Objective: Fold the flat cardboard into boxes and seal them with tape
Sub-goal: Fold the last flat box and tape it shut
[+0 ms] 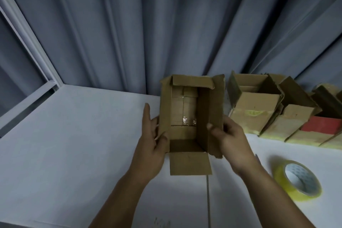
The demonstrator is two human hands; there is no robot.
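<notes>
A brown cardboard box (185,114) stands open-side up between my hands over the white table (74,144). Its taped bottom shows inside, and its four top flaps stick out. My left hand (151,142) lies against the left wall, fingers mostly straight, thumb curled over the left flap's edge. My right hand (229,139) grips the right flap, thumb on its inner face and fingers behind it. A roll of yellowish clear tape (298,179) lies flat on the table to the right of my right forearm.
Several assembled open boxes (259,105) with yellow-taped bottoms lie tipped in a row at the back right, one showing a red patch (322,124). Grey curtains (166,24) hang behind the table, and a window frame (27,42) runs along the left.
</notes>
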